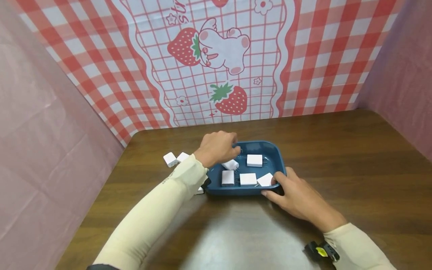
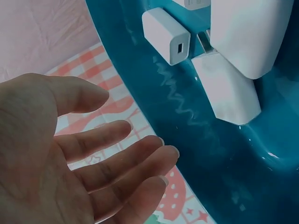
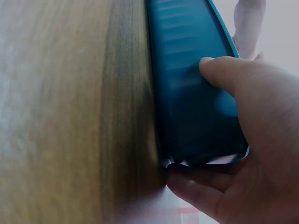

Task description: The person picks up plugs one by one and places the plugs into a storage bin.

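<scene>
A blue plastic tray [image 1: 236, 191] on the table holds several white USB wall chargers [image 1: 254, 160], some with metal prongs showing. My right hand [image 1: 300, 195] grips the tray at its near right corner. In the right wrist view the thumb [image 3: 224, 72] presses on the tray's outer wall [image 3: 187, 102] while the fingers go round the end. Over the tray's left part hangs my left hand [image 1: 217, 148], palm bare and fingers loosely spread in the left wrist view. Its fingertips overlap the tray's edge there, beside a charger [image 2: 166, 35] whose USB port shows.
Left of the tray, two white chargers, one [image 1: 170, 159] in full sight and one [image 1: 183, 156] partly behind the left sleeve, lie on the wooden table [image 1: 337, 157]. Another white piece [image 1: 200, 191] peeks out by the left wrist. A checked strawberry cloth [image 1: 222, 67] hangs behind.
</scene>
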`<state>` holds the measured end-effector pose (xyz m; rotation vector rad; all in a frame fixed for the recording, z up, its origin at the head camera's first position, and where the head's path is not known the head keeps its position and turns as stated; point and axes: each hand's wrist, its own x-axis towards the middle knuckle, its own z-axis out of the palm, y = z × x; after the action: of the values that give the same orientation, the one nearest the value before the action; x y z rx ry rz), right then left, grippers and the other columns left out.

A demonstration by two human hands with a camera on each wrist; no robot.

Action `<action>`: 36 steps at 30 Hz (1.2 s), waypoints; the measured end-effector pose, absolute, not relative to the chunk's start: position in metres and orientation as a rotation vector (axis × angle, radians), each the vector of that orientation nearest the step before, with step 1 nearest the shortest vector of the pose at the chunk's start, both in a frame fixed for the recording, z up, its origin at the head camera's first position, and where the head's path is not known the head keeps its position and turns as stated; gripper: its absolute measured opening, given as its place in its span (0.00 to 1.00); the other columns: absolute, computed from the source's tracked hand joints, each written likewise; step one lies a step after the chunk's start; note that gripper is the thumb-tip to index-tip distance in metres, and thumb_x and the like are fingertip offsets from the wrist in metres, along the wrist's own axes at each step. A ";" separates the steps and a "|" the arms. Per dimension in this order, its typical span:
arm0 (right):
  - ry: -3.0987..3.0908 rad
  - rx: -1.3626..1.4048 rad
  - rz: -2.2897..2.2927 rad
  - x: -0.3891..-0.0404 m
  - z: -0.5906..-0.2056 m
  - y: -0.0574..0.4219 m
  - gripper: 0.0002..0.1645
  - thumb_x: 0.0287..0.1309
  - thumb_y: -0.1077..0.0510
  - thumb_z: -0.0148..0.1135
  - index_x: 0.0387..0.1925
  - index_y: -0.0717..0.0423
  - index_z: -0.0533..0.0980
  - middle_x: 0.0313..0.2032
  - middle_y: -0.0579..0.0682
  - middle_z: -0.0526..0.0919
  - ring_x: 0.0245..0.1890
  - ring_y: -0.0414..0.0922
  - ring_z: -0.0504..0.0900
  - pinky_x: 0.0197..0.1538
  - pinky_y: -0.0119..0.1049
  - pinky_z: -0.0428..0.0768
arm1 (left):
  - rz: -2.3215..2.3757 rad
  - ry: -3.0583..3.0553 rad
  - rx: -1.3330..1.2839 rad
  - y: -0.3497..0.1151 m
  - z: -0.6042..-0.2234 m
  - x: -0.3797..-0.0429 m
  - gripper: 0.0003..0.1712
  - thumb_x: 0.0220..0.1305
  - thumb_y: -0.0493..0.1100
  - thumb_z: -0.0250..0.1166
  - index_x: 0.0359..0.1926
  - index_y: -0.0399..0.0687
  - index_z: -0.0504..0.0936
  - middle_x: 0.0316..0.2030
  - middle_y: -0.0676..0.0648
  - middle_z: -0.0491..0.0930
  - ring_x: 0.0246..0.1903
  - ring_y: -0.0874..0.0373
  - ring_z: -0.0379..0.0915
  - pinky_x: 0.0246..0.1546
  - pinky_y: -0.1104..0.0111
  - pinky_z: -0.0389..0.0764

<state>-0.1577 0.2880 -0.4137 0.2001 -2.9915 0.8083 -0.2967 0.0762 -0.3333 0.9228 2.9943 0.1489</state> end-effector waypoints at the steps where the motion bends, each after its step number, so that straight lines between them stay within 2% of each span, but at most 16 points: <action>1: -2.984 0.211 0.811 -0.158 -0.414 0.288 0.25 0.58 0.35 0.68 0.42 0.49 0.75 0.41 0.56 0.71 0.31 0.47 0.74 0.29 0.38 0.71 | 0.148 2.995 0.930 0.075 -0.333 -0.296 0.21 0.68 0.57 0.62 0.55 0.53 0.82 0.46 0.52 0.84 0.31 0.60 0.76 0.23 0.68 0.74; 10: -2.953 0.228 0.798 -0.157 -0.416 0.288 0.22 0.58 0.36 0.68 0.40 0.47 0.75 0.41 0.55 0.72 0.30 0.47 0.74 0.30 0.40 0.71 | 0.247 3.043 0.987 0.053 -0.330 -0.290 0.19 0.68 0.55 0.59 0.53 0.55 0.84 0.42 0.55 0.85 0.28 0.63 0.76 0.20 0.67 0.73; 17: -2.982 0.201 0.814 -0.158 -0.415 0.287 0.24 0.57 0.35 0.68 0.41 0.48 0.75 0.40 0.55 0.71 0.33 0.48 0.74 0.31 0.41 0.71 | 0.312 3.071 0.945 0.024 -0.327 -0.287 0.18 0.69 0.55 0.59 0.52 0.54 0.85 0.26 0.58 0.80 0.22 0.62 0.73 0.19 0.65 0.71; 19: -2.984 0.201 0.815 -0.159 -0.415 0.287 0.24 0.57 0.35 0.69 0.41 0.48 0.76 0.40 0.55 0.71 0.33 0.49 0.74 0.31 0.41 0.71 | 0.318 3.085 0.917 0.014 -0.327 -0.286 0.18 0.68 0.55 0.59 0.51 0.54 0.85 0.24 0.58 0.79 0.22 0.61 0.73 0.20 0.65 0.71; 27: -3.000 0.204 0.805 -0.160 -0.414 0.285 0.25 0.58 0.35 0.68 0.42 0.49 0.76 0.41 0.56 0.71 0.33 0.49 0.74 0.31 0.41 0.71 | 0.412 3.089 0.729 -0.025 -0.333 -0.286 0.16 0.68 0.54 0.60 0.49 0.53 0.84 0.33 0.56 0.82 0.27 0.60 0.75 0.25 0.66 0.75; 36: -3.001 0.196 0.809 -0.160 -0.412 0.285 0.25 0.58 0.35 0.67 0.42 0.49 0.76 0.42 0.56 0.71 0.34 0.50 0.75 0.33 0.42 0.73 | 0.400 3.121 0.624 -0.049 -0.345 -0.289 0.15 0.67 0.54 0.59 0.46 0.55 0.85 0.36 0.55 0.83 0.31 0.58 0.76 0.31 0.61 0.77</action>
<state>-0.1599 0.2853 -0.4122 0.1965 -3.0012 0.8094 -0.2888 -0.0486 -0.3452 0.6244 3.1212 0.3998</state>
